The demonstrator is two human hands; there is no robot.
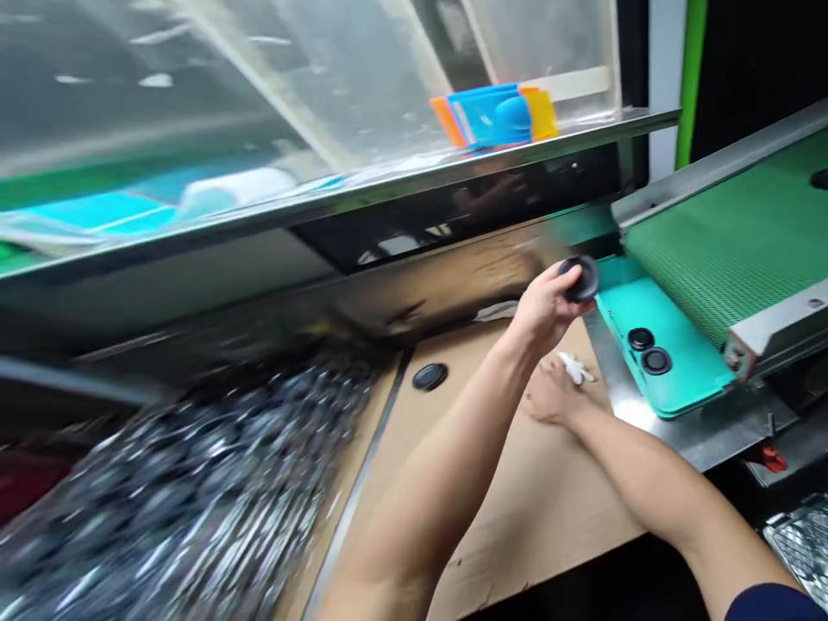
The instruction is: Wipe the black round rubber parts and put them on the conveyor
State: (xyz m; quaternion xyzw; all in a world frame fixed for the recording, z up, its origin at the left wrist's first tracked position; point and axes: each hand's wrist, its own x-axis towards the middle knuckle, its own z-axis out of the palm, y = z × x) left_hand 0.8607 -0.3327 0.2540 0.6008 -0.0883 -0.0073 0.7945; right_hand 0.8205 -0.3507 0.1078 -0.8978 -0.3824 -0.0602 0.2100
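My left hand [547, 310] is raised over the far end of the cardboard sheet [517, 509]. Its thumb and fingers grip a round black lid [581, 279], tilted so that its recessed face shows. Below it, my right hand [549, 392] rests low over the cardboard, beside a crumpled white scrap [575, 368]. My left forearm covers part of that hand, and its fingertips are hidden. Another black lid [430, 376] lies on the cardboard to the left. Two black round pieces, one of them a black disc [656, 360], sit on the teal tray [686, 392] at right.
A green conveyor belt [743, 233] with metal side rails runs beyond the teal tray. Stacked clear plastic trays with dark pieces [213, 483] fill the left, blurred. A metal shelf edge [388, 194] crosses above, bearing a blue and orange item [495, 118].
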